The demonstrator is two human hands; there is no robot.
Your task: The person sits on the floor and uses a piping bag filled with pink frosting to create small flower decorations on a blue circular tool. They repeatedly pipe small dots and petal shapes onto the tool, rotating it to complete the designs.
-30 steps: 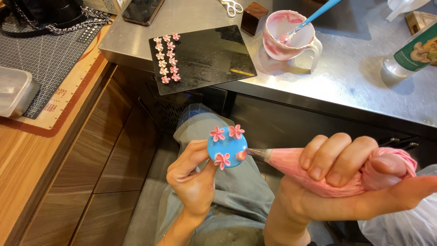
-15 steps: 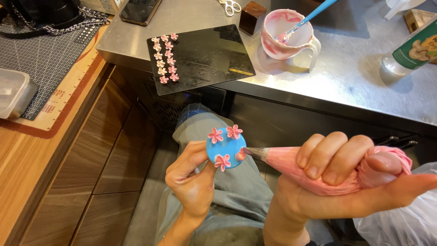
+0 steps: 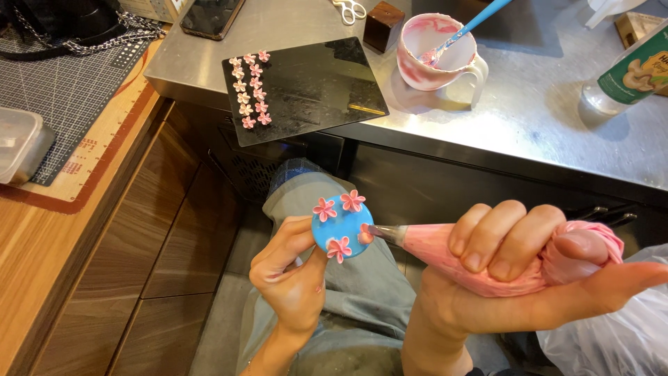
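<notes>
Squeezing a pink piping bag (image 3: 487, 254), the right hand (image 3: 515, 278) is wrapping its fingers closed around the filled body while the metal tip (image 3: 383, 233) is touching the right edge of a small blue disc (image 3: 342, 226). The left hand (image 3: 292, 278) is pinching the stem under that disc between thumb and fingers, holding it tilted toward the tip, above the person's lap. 3 finished pink flowers (image 3: 339, 248) are sitting on the disc, and a 4th petal cluster is forming at the tip. To do this well, I judge that pressure should be coming steadily from the palm, with the disc turning in small steps so that each petal is landing beside the last without smearing its neighbours. Farther off, on the steel surface (image 3: 543, 111), a black board (image 3: 313, 87) is carrying 2 rows of finished flowers (image 3: 250, 90) along its left side. A pink-smeared mug (image 3: 438, 56) with a blue spatula (image 3: 473, 24) is standing just beyond it.
</notes>
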